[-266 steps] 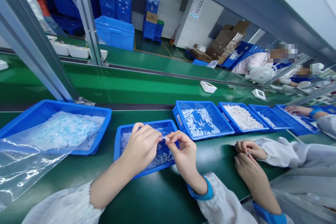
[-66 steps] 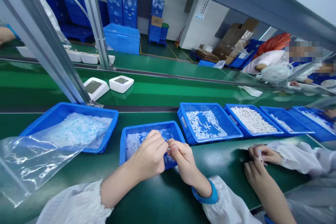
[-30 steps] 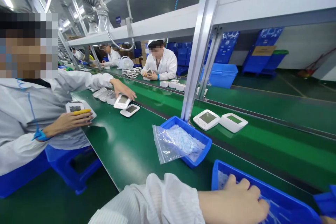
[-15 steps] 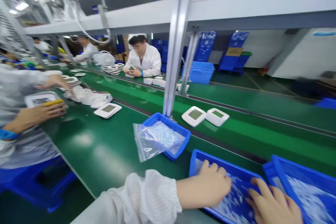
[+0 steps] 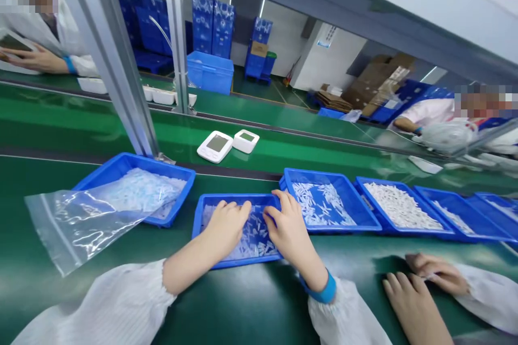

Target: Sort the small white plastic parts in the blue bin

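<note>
A small blue tray (image 5: 198, 218) with several tiny clear plastic parts sits on the green bench right in front of me. My left hand (image 5: 224, 226) lies palm down in the tray on the parts, fingers stretched forward. My right hand (image 5: 288, 229) rests over the tray's right side, fingers spread, fingertips near the far right corner. Neither hand visibly holds a part. Both sleeves are white, and a blue band (image 5: 319, 292) circles my right wrist.
A bigger blue tray (image 5: 121, 164) with a clear plastic bag (image 5: 81, 215) of parts stands to the left. More blue trays (image 5: 356, 215) of white parts run to the right. Two white devices (image 5: 220, 145) sit on the green conveyor. A co-worker's hands (image 5: 421, 285) rest at the lower right.
The view has swung back from the left of the line to the tray in front. Both my hands now lie flat in the small tray; earlier they pinched a part together above it.
</note>
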`<act>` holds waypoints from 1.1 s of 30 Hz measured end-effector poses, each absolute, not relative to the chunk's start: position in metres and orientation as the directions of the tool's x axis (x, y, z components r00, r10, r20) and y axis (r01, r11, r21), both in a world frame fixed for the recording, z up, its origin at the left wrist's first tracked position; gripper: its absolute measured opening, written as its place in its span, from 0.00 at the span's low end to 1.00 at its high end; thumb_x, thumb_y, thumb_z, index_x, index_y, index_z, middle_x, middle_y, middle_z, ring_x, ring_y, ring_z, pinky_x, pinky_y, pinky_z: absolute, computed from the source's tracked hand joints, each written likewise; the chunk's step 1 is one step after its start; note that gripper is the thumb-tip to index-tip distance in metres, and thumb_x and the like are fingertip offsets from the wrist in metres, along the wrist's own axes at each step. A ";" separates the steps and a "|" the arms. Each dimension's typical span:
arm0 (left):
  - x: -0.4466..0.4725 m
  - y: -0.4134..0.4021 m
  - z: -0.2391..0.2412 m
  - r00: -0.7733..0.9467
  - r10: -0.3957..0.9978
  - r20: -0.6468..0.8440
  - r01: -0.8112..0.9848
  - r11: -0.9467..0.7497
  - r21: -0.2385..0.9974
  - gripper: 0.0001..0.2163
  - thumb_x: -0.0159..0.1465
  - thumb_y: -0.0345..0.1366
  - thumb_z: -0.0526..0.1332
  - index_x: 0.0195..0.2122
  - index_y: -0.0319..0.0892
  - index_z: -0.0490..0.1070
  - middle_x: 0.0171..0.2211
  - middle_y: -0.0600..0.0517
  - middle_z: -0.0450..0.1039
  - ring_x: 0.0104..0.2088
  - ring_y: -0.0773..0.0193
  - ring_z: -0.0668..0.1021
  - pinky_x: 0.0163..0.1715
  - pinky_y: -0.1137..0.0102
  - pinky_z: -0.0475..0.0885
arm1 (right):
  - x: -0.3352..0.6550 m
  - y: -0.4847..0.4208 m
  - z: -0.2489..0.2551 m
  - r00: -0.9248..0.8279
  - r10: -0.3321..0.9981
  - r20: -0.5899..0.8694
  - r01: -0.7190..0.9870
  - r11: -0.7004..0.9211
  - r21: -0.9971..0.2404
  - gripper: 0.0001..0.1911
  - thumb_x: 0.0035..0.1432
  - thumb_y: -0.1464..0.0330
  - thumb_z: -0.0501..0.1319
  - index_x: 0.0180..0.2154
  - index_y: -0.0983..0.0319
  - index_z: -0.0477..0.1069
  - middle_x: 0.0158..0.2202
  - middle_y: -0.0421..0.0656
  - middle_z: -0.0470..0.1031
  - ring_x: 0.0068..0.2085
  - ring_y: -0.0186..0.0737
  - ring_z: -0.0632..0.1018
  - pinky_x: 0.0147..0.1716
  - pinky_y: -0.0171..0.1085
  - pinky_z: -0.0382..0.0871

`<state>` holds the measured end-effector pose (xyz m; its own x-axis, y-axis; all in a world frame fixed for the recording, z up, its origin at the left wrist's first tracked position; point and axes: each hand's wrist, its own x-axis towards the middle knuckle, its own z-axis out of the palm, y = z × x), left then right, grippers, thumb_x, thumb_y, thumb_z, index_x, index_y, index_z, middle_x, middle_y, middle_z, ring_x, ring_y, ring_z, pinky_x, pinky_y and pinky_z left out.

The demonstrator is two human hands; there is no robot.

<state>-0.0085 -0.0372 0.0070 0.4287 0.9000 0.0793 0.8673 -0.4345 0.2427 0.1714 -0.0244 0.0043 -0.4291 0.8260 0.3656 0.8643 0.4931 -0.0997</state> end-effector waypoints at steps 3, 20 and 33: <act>-0.010 -0.037 0.006 0.414 0.907 0.083 0.867 -0.420 0.269 0.11 0.65 0.25 0.48 0.45 0.38 0.65 0.36 0.46 0.75 0.40 0.54 0.75 0.40 0.61 0.65 | 0.172 -0.026 0.004 -0.453 0.823 0.343 0.850 0.514 -0.112 0.07 0.58 0.70 0.60 0.30 0.63 0.76 0.60 0.52 0.57 0.60 0.59 0.57 0.56 0.57 0.54; -0.006 -0.036 0.009 0.446 0.894 0.034 0.848 -0.434 0.303 0.07 0.68 0.28 0.47 0.43 0.38 0.63 0.35 0.47 0.76 0.38 0.54 0.77 0.39 0.62 0.66 | 0.177 -0.024 -0.006 -0.486 0.855 0.178 0.848 0.511 -0.140 0.02 0.49 0.74 0.65 0.29 0.63 0.75 0.66 0.49 0.50 0.63 0.61 0.53 0.59 0.59 0.49; -0.007 -0.038 0.009 0.453 0.892 0.014 0.851 -0.437 0.292 0.07 0.68 0.31 0.49 0.42 0.39 0.64 0.34 0.46 0.76 0.36 0.54 0.78 0.39 0.62 0.67 | 0.175 -0.026 0.001 -0.479 0.863 0.162 0.860 0.498 -0.111 0.07 0.52 0.78 0.57 0.26 0.66 0.72 0.65 0.49 0.52 0.59 0.60 0.60 0.56 0.56 0.60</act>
